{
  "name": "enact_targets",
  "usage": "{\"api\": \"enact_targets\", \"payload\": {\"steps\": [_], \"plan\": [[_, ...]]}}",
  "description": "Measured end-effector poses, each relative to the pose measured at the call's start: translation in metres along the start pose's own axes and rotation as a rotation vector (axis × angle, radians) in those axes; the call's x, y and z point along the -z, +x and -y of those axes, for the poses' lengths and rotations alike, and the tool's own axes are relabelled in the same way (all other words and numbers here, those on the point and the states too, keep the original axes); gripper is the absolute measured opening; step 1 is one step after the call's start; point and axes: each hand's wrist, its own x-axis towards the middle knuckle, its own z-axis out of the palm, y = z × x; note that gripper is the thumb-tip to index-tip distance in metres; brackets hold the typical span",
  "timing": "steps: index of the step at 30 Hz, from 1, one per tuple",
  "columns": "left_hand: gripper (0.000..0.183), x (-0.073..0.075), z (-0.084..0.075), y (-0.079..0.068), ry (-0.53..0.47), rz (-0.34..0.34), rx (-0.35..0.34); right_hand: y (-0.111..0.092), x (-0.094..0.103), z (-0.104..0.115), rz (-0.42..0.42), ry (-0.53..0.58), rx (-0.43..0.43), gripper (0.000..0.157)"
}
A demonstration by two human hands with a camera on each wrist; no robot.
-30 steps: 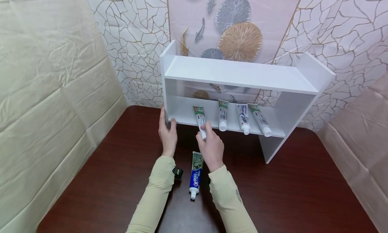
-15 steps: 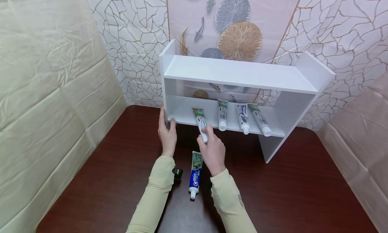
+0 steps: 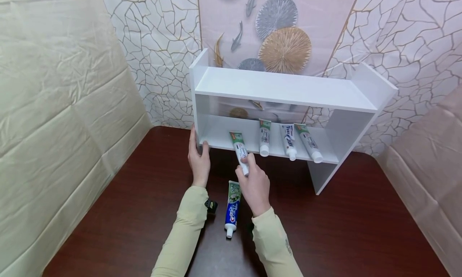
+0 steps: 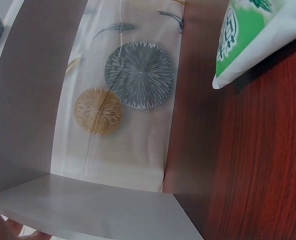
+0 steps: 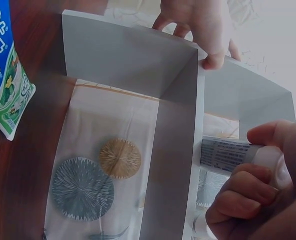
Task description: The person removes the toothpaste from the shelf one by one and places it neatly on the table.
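White-and-green toothpaste tube (image 3: 239, 149), mid-frame, across the lower front edge of the white shelf (image 3: 285, 86), pinched by fingers of the right hand (image 3: 256, 187), fingers of the left hand (image 3: 199, 162) clasping the shelf's frame-left end; loosened pinch could drop it counterward.

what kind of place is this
Probably a staged indoor corner rather than a real shop or bathroom, though I can't be sure: a white shelf unit with toothpaste tubes on it stands on a dark reddish table, with beige sheeting on both sides.
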Motion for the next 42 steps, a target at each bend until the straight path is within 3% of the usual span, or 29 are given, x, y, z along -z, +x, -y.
{"api": "enact_targets", "payload": {"steps": [20, 27, 33, 39, 42], "plan": [[0.058, 0.0, 0.001, -0.001, -0.043, 0.016, 0.01, -0.016, 0.009, -0.001, 0.022, 0.006, -0.005, 0.02], [0.057, -0.004, 0.032, 0.006, -0.053, -0.018, -0.02, -0.021, 0.01, -0.005, 0.027, 0.008, 0.006, 0.019], [0.058, -0.003, 0.027, 0.006, -0.057, -0.016, 0.016, -0.027, 0.012, -0.006, 0.025, 0.004, 0.011, 0.018], [0.057, -0.001, 0.004, 0.0, -0.055, 0.004, 0.014, -0.036, 0.012, -0.009, 0.033, 0.011, 0.015, 0.018], [0.057, -0.002, 0.012, 0.001, -0.067, 0.005, 0.012, -0.04, 0.012, -0.012, 0.024, 0.009, 0.031, 0.018]]}}
